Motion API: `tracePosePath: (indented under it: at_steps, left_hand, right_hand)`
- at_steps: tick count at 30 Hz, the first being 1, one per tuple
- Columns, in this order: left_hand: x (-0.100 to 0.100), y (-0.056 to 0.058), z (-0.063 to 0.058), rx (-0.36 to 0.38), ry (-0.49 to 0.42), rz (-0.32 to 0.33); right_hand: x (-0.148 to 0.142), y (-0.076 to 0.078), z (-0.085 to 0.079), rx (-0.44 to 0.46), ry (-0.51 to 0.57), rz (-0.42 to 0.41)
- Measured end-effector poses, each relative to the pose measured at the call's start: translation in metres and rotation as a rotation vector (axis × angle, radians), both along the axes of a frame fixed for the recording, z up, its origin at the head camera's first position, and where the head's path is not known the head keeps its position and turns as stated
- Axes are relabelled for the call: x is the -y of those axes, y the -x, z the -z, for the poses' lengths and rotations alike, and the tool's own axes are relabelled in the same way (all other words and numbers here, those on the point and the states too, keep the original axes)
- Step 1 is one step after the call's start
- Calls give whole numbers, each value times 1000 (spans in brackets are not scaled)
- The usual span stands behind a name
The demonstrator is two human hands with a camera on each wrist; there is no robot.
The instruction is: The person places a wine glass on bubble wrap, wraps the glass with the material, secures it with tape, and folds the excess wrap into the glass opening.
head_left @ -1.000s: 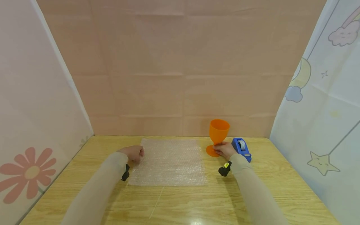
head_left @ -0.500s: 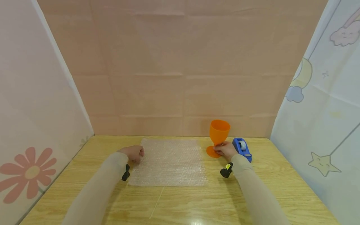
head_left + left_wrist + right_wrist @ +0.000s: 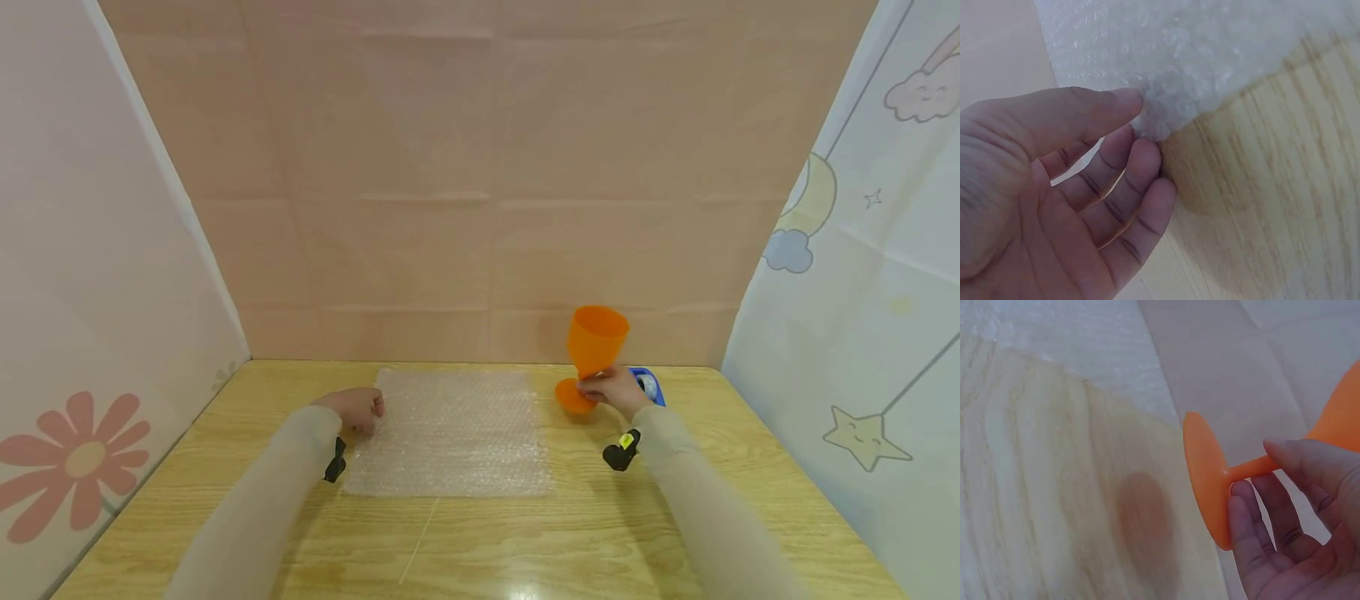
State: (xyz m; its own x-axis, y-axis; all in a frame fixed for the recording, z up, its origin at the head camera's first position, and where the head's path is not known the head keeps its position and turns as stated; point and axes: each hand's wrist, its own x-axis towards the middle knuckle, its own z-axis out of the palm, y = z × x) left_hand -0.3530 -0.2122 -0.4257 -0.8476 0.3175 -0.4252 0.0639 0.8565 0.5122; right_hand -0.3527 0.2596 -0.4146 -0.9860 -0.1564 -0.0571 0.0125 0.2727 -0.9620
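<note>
My right hand (image 3: 615, 390) pinches the thin stem of an orange plastic goblet (image 3: 596, 337) between thumb and fingers. Its round foot (image 3: 1205, 481) is raised off the table, with a shadow on the wood below. The goblet stands nearly upright, tilted slightly to the right. My left hand (image 3: 354, 408) is at the left edge of a flat sheet of clear bubble wrap (image 3: 457, 433). Up close in the left wrist view, the thumb lies over the sheet's edge (image 3: 1154, 109) and the curled fingers sit beneath, pinching it.
A blue tape dispenser (image 3: 651, 385) stands behind my right hand, partly hidden by it. The wooden table (image 3: 480, 542) ends at a pinkish back cloth (image 3: 405, 250). Patterned cloths (image 3: 862, 350) hang along both sides.
The goblet has risen from the table and shifted a little to the right with my right hand, which now covers more of the tape dispenser. My left hand has stayed in place.
</note>
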Motion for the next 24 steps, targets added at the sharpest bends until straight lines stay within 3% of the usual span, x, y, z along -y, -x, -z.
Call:
tracePosePath:
  at_steps: [10, 15, 24]
  left_hand:
    - [0, -1, -4, -16, 9, 10]
    - [-4, -3, -4, -54, 52, 45]
    - [-37, -12, -7, -131, 131, 124]
  right_hand:
    - [-6, -7, -12, -16, 0, -3]
    - [-10, -12, -14, -23, -15, -10]
    - [-16, -7, -16, -26, -1, -38]
